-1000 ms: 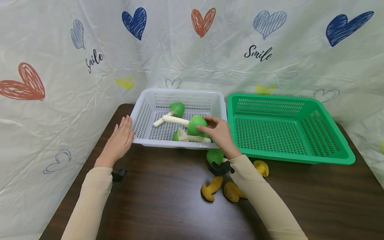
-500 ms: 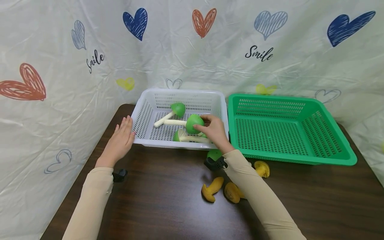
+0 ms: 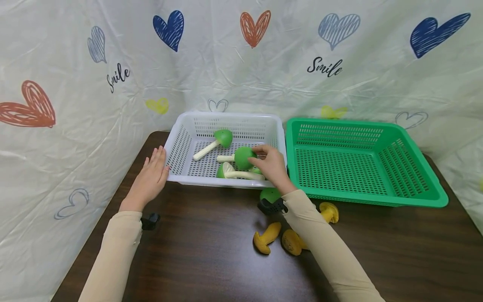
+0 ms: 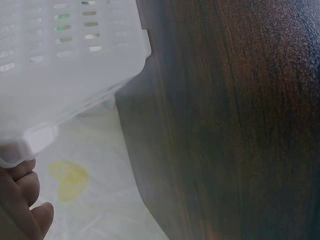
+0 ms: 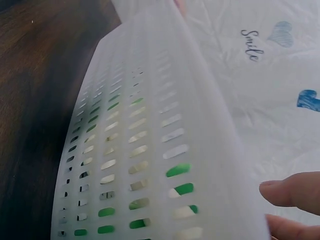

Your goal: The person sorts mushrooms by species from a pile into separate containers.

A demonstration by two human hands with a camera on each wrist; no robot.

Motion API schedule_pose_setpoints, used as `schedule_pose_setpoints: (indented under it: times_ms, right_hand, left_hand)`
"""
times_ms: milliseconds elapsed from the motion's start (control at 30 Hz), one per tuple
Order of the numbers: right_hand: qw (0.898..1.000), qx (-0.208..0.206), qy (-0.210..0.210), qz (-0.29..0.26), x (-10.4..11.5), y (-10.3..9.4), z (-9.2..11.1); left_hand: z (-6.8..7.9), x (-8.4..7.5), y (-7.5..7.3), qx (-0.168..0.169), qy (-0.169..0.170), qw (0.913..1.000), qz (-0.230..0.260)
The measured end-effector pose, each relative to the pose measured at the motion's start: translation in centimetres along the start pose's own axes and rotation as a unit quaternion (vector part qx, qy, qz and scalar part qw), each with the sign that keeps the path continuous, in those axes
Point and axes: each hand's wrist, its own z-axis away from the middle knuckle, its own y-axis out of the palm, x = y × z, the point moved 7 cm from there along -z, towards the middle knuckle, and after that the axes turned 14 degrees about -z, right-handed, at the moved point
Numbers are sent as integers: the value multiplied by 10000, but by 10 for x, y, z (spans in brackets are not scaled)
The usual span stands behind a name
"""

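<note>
In the head view, my right hand (image 3: 269, 163) is over the white basket (image 3: 222, 180), its thumb and fingers spread apart at the right edge of a toy mushroom's green cap (image 3: 244, 158). That mushroom's pale stem points left. Two more green-capped mushrooms lie fully visible in the basket, one at the back (image 3: 223, 137) and one at the front (image 3: 241, 174); a bit of green shows beneath my fingers. My left hand (image 3: 149, 178) rests with straight fingers against the basket's left side. In the right wrist view, the basket wall (image 5: 215, 150) hides the mushrooms' outlines.
A green basket (image 3: 339, 197) stands right of the white one. On the brown table (image 3: 203, 251) lie yellow mushrooms: one curved (image 3: 266, 238), one partly behind my right sleeve (image 3: 292, 242), one near the green basket (image 3: 329, 212). Another green cap (image 3: 270, 195) sits before the white basket.
The green-capped mushroom at my right hand has gone down into the white basket and its stem has swung. My right thumb has drawn back to the right. The left hand stays put.
</note>
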Motion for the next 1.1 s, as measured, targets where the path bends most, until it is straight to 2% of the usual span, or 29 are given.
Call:
schedule_pose_setpoints:
  times_ms: [200,500,733,1100]
  right_hand:
    - [9992,-97,-281,-278,7,-7,5]
    - [9988,41,-307,-369,12,-13,18]
    - [9951,154,-549,-801,20,-19,31]
    - [9948,114,-770,-663,20,-39,52]
  left_hand:
    - [1,0,-1,-47,-4,10000,27]
    - [1,1,0,-52,2,10000,66]
    - [1,1,0,-18,-22,10000,31]
    - [1,1,1,-86,29,9999,76]
